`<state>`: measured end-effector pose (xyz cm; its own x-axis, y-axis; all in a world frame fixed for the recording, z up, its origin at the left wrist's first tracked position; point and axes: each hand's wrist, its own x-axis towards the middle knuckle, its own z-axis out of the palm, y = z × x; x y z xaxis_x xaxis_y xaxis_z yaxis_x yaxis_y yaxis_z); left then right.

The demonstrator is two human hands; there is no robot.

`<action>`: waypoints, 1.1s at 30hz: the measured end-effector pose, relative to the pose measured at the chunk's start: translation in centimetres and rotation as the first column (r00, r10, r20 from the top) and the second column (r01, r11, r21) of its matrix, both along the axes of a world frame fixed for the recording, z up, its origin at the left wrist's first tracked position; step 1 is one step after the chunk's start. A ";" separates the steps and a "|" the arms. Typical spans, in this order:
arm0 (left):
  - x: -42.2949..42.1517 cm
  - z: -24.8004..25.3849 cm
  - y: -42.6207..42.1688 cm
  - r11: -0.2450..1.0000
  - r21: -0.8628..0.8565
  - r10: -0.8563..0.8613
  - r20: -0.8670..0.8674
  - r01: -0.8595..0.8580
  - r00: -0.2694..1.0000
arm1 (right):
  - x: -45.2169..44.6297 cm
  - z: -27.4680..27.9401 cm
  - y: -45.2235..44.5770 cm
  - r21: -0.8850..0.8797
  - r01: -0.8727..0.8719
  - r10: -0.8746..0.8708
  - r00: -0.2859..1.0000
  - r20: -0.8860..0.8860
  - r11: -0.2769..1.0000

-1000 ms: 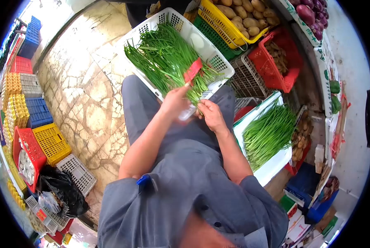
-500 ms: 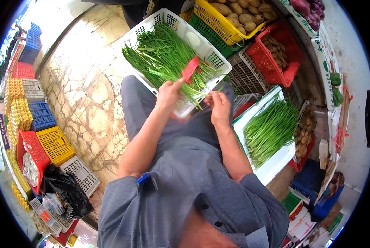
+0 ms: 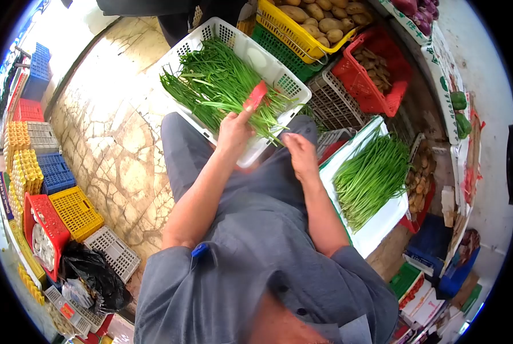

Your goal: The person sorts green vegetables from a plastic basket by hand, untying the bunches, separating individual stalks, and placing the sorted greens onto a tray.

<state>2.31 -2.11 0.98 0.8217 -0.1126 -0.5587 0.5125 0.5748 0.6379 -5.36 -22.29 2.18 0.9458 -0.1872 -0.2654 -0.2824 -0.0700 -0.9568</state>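
Note:
A white perforated basket (image 3: 293, 86) rests over my knees, filled with long green stalks (image 3: 219, 77). A red band (image 3: 256, 96) lies around part of the stalks near their pale ends. My left hand (image 3: 235, 131) is closed at the stalks just below the red band, its thumb pointing up along them. Close to the cut ends, my right hand (image 3: 300, 153) has its fingers together; whatever is between the fingertips is too small to make out. To the right, more green stalks (image 3: 371, 179) lie on a white foam tray (image 3: 376, 236).
A yellow crate (image 3: 279, 28) of potatoes and a red basket (image 3: 348, 71) of brown roots stand beyond the white basket, right. Stacked crates, egg trays (image 3: 27, 172) and a black bag (image 3: 90, 272) line the left. Dark clothing of another person (image 3: 199, 20) shows at the top.
My right hand has moved a little away from the stalk ends, then back near them. My left hand shifted up toward the red band. The whole view has shifted slightly.

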 end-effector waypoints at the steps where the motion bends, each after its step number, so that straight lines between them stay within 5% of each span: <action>1: -0.1 -0.2 -0.1 1.000 0.008 -0.024 0.011 0.024 1.000 | 0.5 0.1 1.3 0.236 -0.004 -0.001 1.000 0.021 0.972; 4: -0.6 0.0 0.0 1.000 0.011 -0.028 -0.012 0.028 1.000 | 1.4 2.1 3.4 0.365 0.038 -0.030 0.999 -0.030 0.930; 9: -0.5 1.6 1.4 0.995 -0.059 0.075 -0.026 -0.076 0.997 | 0.8 2.2 1.5 0.259 -0.035 0.024 0.999 0.042 0.965; 13: -0.4 2.0 2.0 0.987 -0.105 0.118 -0.002 -0.118 0.993 | 0.8 3.8 -5.0 0.375 0.164 -0.231 0.963 0.141 0.912; 15: 0.0 1.7 2.0 0.987 -0.088 0.129 -0.034 -0.132 0.991 | 0.6 5.0 -8.3 0.155 0.366 -0.386 0.913 0.134 0.918; 17: 0.1 1.0 1.9 0.991 -0.084 0.104 -0.038 -0.107 0.994 | 0.2 3.3 -12.6 -0.303 0.377 -0.328 0.923 0.200 0.875; 19: 0.3 0.2 1.8 0.995 -0.091 0.039 -0.011 -0.040 0.999 | 0.2 2.9 -13.3 -0.746 0.380 -0.236 0.925 0.298 0.546; 20: 0.3 -0.2 1.7 0.996 -0.087 0.022 -0.007 -0.023 1.000 | -0.1 2.9 -13.8 -0.812 0.326 -0.245 0.941 0.232 0.484; 23: 0.3 -0.7 1.0 0.997 -0.066 -0.031 0.009 0.031 0.999 | 0.7 3.8 -9.0 -0.515 0.303 -0.131 0.930 0.343 0.802; 25: 0.0 -0.7 0.5 0.996 -0.044 -0.072 0.027 0.073 0.997 | 0.8 4.8 -3.8 -0.496 0.040 0.110 0.957 0.269 0.868; 27: -0.3 -0.5 0.4 0.994 -0.042 -0.102 0.025 0.103 0.994 | 1.5 4.5 -0.1 -0.585 -0.138 0.326 0.917 0.230 0.799; 30: -0.6 0.1 0.9 0.990 -0.093 -0.104 0.020 0.105 0.994 | 2.4 3.6 1.6 -0.445 -0.381 0.334 0.925 -0.182 0.811; 33: -1.4 -0.1 1.5 0.983 -0.164 -0.082 0.014 0.083 0.997 | 2.1 0.6 1.7 -0.150 -0.249 0.246 0.969 -0.034 0.957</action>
<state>0.96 -0.57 0.90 0.8100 -0.2694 -0.5208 0.5578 0.6280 0.5426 -3.29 -20.60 2.74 0.9637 0.0130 -0.2666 -0.2521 -0.2834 -0.9253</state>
